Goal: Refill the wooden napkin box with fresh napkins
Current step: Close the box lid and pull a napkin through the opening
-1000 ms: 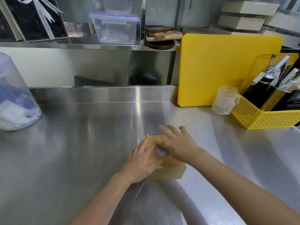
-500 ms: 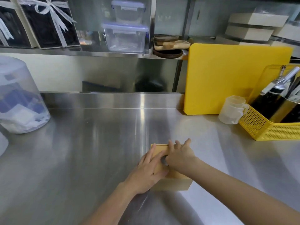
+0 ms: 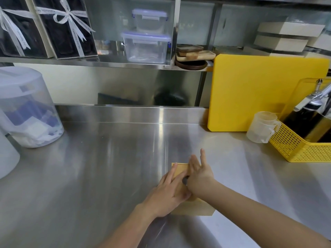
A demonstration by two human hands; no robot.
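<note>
A small wooden napkin box [image 3: 192,209] sits on the steel counter [image 3: 100,167], low and centre in the head view. My left hand [image 3: 165,193] lies flat against the box's left side and top, thumb over the lid. My right hand [image 3: 200,178] rests on the lid [image 3: 180,170] with its fingers spread and lifted; a small dark opening shows between the two hands. No napkins are visible at the box. Most of the lid is hidden under my hands.
A translucent lidded tub [image 3: 26,111] with white and blue contents stands at the left. A yellow cutting board [image 3: 265,92] leans on the back wall; a clear measuring cup [image 3: 262,127] and a yellow basket [image 3: 302,144] with bottles sit at the right. Shelves hold containers above.
My right hand's fingers have lifted and spread from the lid. The view has tilted up, so the box and hands sit lower in the frame. The box stays put.
</note>
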